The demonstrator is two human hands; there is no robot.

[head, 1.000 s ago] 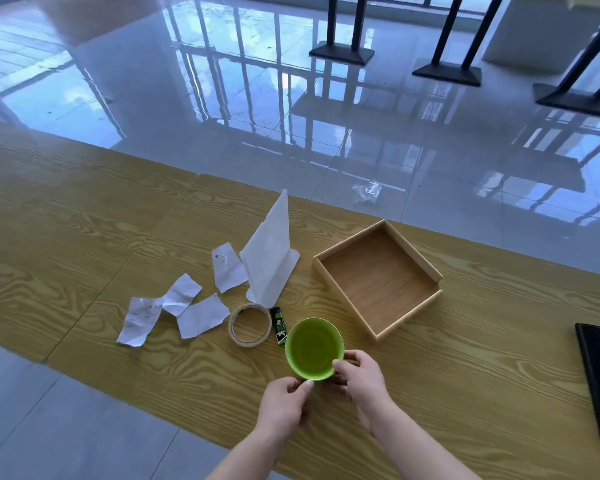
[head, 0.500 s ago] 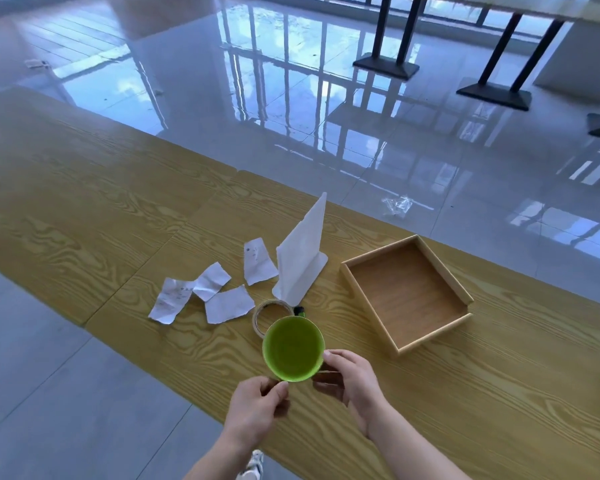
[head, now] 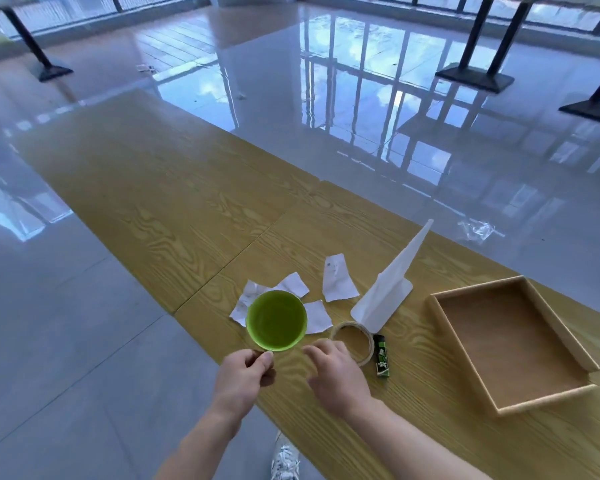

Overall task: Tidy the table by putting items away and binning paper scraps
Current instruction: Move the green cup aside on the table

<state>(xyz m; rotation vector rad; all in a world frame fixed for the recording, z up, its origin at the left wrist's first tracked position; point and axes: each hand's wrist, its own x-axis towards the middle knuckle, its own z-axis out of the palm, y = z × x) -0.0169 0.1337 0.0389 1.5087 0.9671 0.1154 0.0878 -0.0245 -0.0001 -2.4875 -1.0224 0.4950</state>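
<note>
At the near tabletop (head: 430,427) edge, the left grip (head: 243,379) pinches the near rim of the green cup (head: 277,320), which overlaps the paper scraps (head: 338,284). The right grip (head: 336,375) is released and empty, just beside the tape roll (head: 370,346). Cup judged light, rigid plastic; a rim hold suffices. Scraps judged flimsy; pinch an edge.

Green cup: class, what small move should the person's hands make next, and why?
Probably the right hand should pick up the nearest paper scrap and drop it into the green cup. The left hand pinches the cup's near rim over the scraps, the cup looks empty, and the right hand holds nothing.
</note>
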